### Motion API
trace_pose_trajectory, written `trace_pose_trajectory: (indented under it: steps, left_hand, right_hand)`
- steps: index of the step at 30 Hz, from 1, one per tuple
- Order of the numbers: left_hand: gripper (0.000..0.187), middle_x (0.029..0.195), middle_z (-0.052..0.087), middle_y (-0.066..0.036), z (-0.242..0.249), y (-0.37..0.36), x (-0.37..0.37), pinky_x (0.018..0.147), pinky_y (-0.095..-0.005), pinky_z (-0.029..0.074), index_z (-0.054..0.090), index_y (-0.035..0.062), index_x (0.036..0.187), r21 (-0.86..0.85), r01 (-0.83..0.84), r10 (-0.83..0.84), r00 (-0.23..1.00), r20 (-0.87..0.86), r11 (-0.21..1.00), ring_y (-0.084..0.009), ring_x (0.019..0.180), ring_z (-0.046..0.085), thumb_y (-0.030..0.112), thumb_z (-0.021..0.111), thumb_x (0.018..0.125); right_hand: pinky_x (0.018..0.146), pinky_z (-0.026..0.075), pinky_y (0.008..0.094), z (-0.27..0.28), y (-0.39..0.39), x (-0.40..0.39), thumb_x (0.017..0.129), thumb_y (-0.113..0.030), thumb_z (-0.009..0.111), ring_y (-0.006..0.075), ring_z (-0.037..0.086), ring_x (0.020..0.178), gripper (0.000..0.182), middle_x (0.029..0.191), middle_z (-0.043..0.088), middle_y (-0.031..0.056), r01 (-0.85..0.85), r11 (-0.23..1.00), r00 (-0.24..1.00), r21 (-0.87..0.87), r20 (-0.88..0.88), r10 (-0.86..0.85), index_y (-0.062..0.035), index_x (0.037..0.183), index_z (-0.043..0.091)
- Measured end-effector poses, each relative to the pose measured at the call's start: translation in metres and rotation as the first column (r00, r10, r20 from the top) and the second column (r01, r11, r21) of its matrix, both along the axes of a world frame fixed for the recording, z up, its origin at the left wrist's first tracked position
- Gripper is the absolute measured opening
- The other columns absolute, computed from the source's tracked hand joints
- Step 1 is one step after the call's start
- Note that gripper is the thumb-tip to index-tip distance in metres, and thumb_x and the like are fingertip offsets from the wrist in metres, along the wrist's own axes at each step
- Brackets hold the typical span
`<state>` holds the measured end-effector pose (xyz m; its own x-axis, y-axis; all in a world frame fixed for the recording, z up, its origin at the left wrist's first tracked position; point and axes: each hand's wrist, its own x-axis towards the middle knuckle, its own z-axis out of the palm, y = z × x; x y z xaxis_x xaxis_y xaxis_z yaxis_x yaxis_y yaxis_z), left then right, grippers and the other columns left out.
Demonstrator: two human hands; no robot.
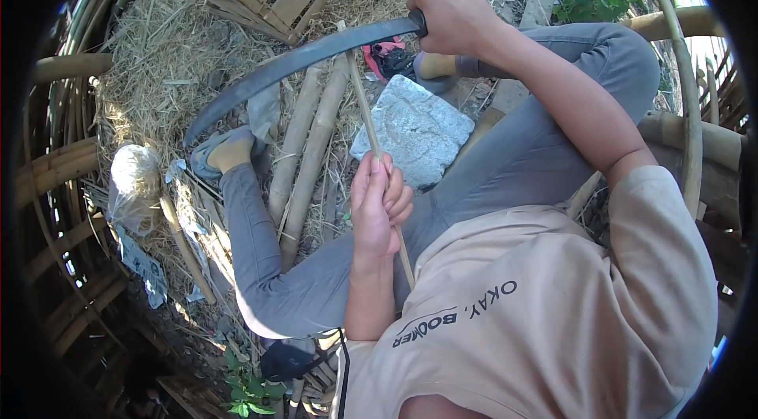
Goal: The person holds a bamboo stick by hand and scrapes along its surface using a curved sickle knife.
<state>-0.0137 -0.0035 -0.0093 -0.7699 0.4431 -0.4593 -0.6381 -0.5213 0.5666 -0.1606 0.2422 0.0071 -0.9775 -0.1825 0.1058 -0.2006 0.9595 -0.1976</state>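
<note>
Sunlight dapples straw-strewn ground (158,56) between slatted bamboo walls (57,170).

Head camera: wide view, close above shirt (553,285), facing forward and down onto left hand (377,202), right hand (454,16).

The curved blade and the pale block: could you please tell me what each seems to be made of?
Curved blade: probably steel, dull-finished; thin, dark grey face with a faint sheen.
Pale block: likely stone or concrete, matte; rough, uneven surface.
</note>
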Motion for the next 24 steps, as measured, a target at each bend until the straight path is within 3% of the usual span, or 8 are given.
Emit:
trace_pose_trajectory:
  steps: [7, 10, 12, 18, 19, 22, 23, 24]
  left_hand:
    - [0.019, 0.058, 0.030, 0.007, -0.002, -0.004, -0.004, 0.036, -0.0181, 0.015, 0.046, 0.0107, 0.096, 0.043, -0.009, 0.009, 1.000, 0.008, 0.999, -0.0003, 0.043, 0.019, 0.025, 0.039, 0.107]
    - [0.020, 0.058, 0.029, 0.007, 0.005, 0.000, -0.001, 0.036, -0.0181, 0.014, 0.046, 0.0107, 0.096, 0.000, 0.008, -0.008, 1.000, 0.000, 1.000, -0.0003, 0.043, 0.019, 0.026, 0.039, 0.107]
    - [0.021, 0.058, 0.029, 0.007, 0.004, 0.000, -0.004, 0.036, -0.0181, 0.014, 0.046, 0.0109, 0.095, 0.017, -0.005, 0.005, 1.000, 0.016, 1.000, -0.0003, 0.043, 0.019, 0.026, 0.038, 0.107]
    - [0.022, 0.057, 0.029, 0.007, 0.005, -0.001, -0.002, 0.036, -0.0183, 0.015, 0.045, 0.0107, 0.094, 0.015, -0.004, 0.004, 1.000, 0.019, 1.000, -0.0004, 0.042, 0.018, 0.026, 0.037, 0.108]
    - [0.022, 0.057, 0.029, 0.007, 0.007, 0.000, -0.001, 0.036, -0.0183, 0.015, 0.045, 0.0106, 0.094, -0.011, 0.009, -0.009, 1.000, 0.008, 1.000, -0.0004, 0.042, 0.018, 0.026, 0.037, 0.108]
    - [0.021, 0.057, 0.029, 0.007, 0.004, -0.002, -0.001, 0.036, -0.0184, 0.014, 0.044, 0.0104, 0.095, 0.044, -0.012, 0.012, 1.000, 0.002, 0.999, -0.0003, 0.042, 0.019, 0.026, 0.038, 0.108]
    - [0.021, 0.057, 0.030, 0.007, 0.009, 0.002, -0.002, 0.035, -0.0184, 0.014, 0.044, 0.0104, 0.095, 0.065, 0.031, -0.028, 0.999, -0.032, 0.997, -0.0002, 0.042, 0.019, 0.026, 0.038, 0.107]
    - [0.021, 0.057, 0.030, 0.007, 0.018, 0.006, -0.002, 0.035, -0.0184, 0.014, 0.044, 0.0103, 0.095, 0.081, 0.072, -0.067, 0.996, -0.065, 0.994, -0.0001, 0.042, 0.019, 0.026, 0.038, 0.107]
  right_hand:
    - [0.074, 0.055, 0.0448, 0.004, -0.014, 0.023, 0.058, -0.018, 0.073, 0.0353, 0.068, 0.077, 0.038, 0.076, 0.069, 0.0164, -0.146, 0.989, 0.987, 0.038, 0.077, 0.142, -0.0087, 0.095, 0.074]
    - [0.073, 0.055, 0.0442, 0.000, -0.001, 0.005, 0.059, -0.019, 0.073, 0.0351, 0.069, 0.075, 0.038, 0.075, 0.068, 0.0169, -0.089, 0.996, 0.996, 0.018, -0.001, 0.089, -0.0091, 0.096, 0.075]
    - [0.071, 0.056, 0.0436, -0.003, 0.007, -0.003, 0.062, -0.022, 0.077, 0.0337, 0.070, 0.078, 0.032, 0.079, 0.070, 0.0140, -0.019, 0.999, 1.000, 0.048, -0.018, 0.020, -0.0088, 0.091, 0.072]
    - [0.070, 0.056, 0.0434, 0.014, -0.016, 0.018, 0.065, -0.022, 0.075, 0.0336, 0.070, 0.077, 0.025, 0.077, 0.069, 0.0157, -0.213, 0.971, 0.976, 0.108, 0.066, 0.206, -0.0077, 0.085, 0.070]
    - [0.069, 0.056, 0.0446, 0.005, -0.008, 0.010, 0.065, -0.022, 0.074, 0.0345, 0.070, 0.075, 0.024, 0.077, 0.069, 0.0158, -0.197, 0.979, 0.980, 0.059, 0.022, 0.196, -0.0071, 0.084, 0.070]
    - [0.069, 0.056, 0.0449, -0.010, 0.015, -0.017, 0.064, -0.022, 0.075, 0.0348, 0.070, 0.074, 0.025, 0.076, 0.068, 0.0156, 0.072, 0.996, 0.994, 0.046, -0.082, -0.068, -0.0067, 0.083, 0.069]
    - [0.073, 0.056, 0.0463, -0.008, 0.021, -0.019, 0.061, -0.018, 0.071, 0.0362, 0.068, 0.078, 0.041, 0.082, 0.068, 0.0205, 0.103, 0.993, 0.994, 0.051, -0.053, -0.100, -0.0082, 0.100, 0.073]
    - [0.075, 0.056, 0.0465, -0.003, 0.021, -0.017, 0.062, -0.018, 0.070, 0.0366, 0.068, 0.079, 0.040, 0.082, 0.068, 0.0205, 0.052, 0.995, 0.998, 0.080, -0.022, -0.051, -0.0078, 0.100, 0.073]
